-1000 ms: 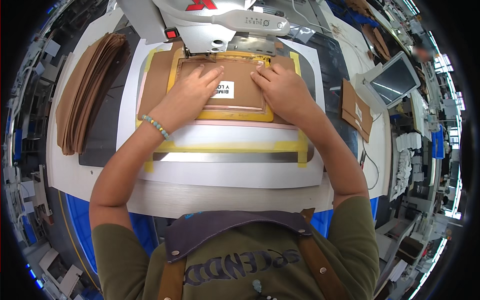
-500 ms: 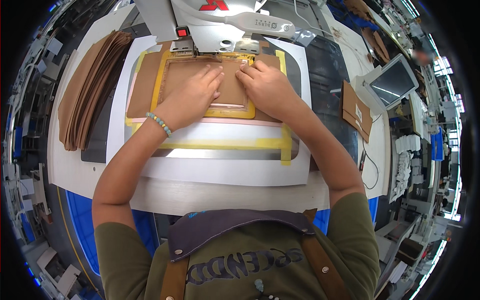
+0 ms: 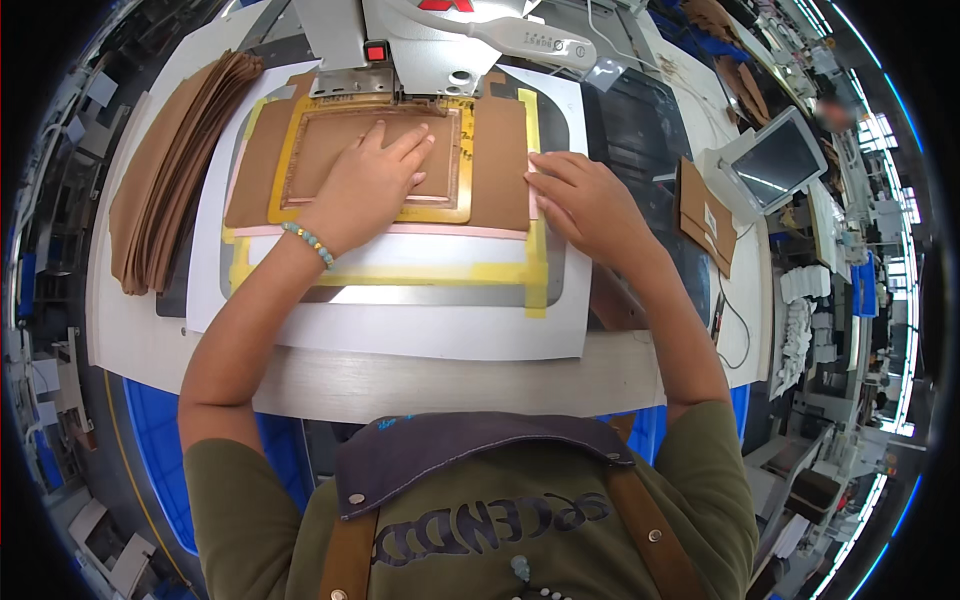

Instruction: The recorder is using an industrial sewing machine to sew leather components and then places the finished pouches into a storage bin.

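My left hand (image 3: 370,185) lies with fingers spread on a brown sheet (image 3: 330,150) inside a yellow rectangular frame (image 3: 290,160), under a white machine's head (image 3: 415,50). My right hand (image 3: 585,205) has bent fingers apart, touching the pink-and-yellow edge strip (image 3: 532,235) right of the sheet. Beneath these lies a white board (image 3: 430,330) with a grey plate (image 3: 420,295) and yellow tape.
A fanned stack of brown pieces (image 3: 170,170) lies left. At right are a folded brown piece (image 3: 700,215), a screen on a stand (image 3: 770,160) and a cable (image 3: 740,320). Blue bins (image 3: 170,440) stand below the table's front edge (image 3: 450,385).
The board, frame and sheet have shifted left under the machine head, with my left hand on them. My right hand has moved from the frame out to the right edge strip.
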Demonstrator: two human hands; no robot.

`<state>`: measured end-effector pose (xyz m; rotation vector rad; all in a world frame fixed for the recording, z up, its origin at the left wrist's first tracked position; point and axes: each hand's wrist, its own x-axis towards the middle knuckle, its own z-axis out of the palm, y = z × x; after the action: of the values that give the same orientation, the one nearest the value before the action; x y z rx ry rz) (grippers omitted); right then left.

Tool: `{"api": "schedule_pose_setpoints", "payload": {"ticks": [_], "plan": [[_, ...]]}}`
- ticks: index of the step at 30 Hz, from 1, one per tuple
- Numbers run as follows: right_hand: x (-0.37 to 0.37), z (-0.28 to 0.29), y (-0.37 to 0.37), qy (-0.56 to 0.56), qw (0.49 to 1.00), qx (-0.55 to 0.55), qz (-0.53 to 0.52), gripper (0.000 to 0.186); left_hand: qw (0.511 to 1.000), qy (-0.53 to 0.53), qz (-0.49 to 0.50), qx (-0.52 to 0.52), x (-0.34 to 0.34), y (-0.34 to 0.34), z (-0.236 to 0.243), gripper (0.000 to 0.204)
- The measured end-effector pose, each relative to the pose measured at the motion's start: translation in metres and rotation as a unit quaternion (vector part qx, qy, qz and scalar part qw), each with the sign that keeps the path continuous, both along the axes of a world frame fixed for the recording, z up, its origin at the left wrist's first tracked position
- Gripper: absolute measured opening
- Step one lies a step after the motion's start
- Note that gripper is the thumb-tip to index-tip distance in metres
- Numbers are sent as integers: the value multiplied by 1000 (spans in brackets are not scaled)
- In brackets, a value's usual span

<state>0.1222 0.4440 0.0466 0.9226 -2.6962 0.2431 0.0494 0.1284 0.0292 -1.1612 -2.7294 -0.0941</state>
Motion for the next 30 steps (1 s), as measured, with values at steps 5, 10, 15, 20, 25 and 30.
{"api": "schedule_pose_setpoints", "payload": {"ticks": [5,10,15,20,25,30], "plan": [[17,4,20,-59,996,-22,-71,32,998,-19,-34,50,-6,-25,7,43],[12,11,13,-40,997,-35,-57,32,986,-83,-80,122,-7,-56,18,37],[-19,-1,-34,-15,996,-74,42,32,979,-103,-111,138,-11,-67,13,36],[-59,-24,-102,23,992,-98,74,35,977,-100,-105,156,-30,-80,-6,37],[-54,-39,-134,56,993,-52,95,35,973,-155,-148,88,-40,-94,-19,41],[-34,-43,-139,88,987,-64,117,33,966,-159,-181,89,-39,-97,-18,46]]}}
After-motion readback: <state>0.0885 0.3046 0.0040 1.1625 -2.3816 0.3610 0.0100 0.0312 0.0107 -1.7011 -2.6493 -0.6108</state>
